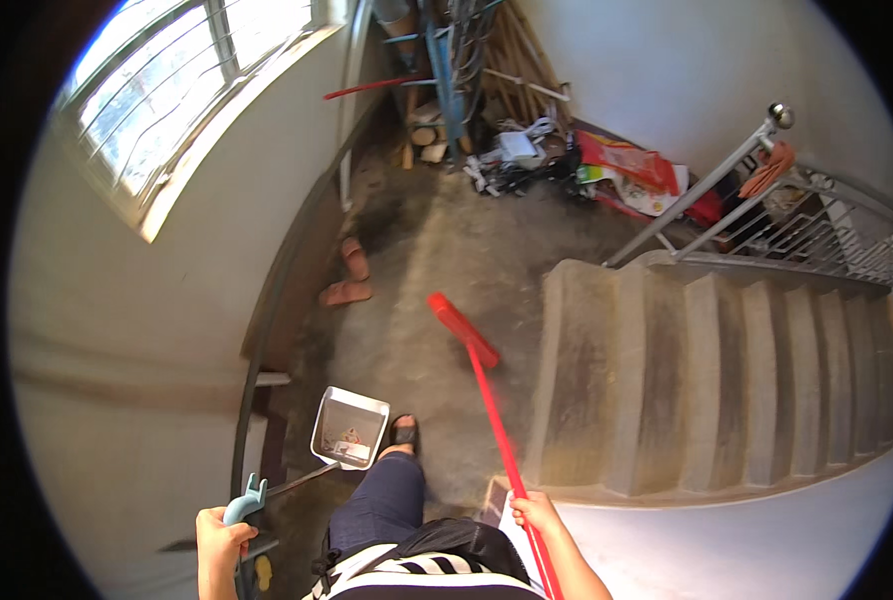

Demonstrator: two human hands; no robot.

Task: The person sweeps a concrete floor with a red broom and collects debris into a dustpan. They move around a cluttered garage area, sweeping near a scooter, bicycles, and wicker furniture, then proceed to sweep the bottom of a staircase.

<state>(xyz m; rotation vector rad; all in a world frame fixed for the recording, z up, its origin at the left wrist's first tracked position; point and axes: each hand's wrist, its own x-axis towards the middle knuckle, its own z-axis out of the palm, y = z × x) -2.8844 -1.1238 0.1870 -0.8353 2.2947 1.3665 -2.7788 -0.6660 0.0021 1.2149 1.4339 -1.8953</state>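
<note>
My left hand (pixel 220 541) grips the light blue handle (pixel 245 506) of a long-handled dustpan. The white dustpan (pixel 325 420) is low by the left wall, beside my sandalled foot (pixel 404 433), with scraps of litter (pixel 353 448) in it. In my right hand (pixel 536 513) is the red pole (pixel 500 431) of a broom. Its red head (pixel 463 330) is ahead of me over the concrete landing, left of the stair edge. Whether the bristles touch the floor I cannot tell.
Concrete stairs (pixel 653 382) run off to the right beside a metal railing (pixel 791 225) with an orange cloth (pixel 769 171) on it. Pink slippers (pixel 347 292) lie by the left wall. A blue stepladder (pixel 440 82), wooden poles (pixel 529 82) and piled plastic bags (pixel 630 169) occupy the far corner.
</note>
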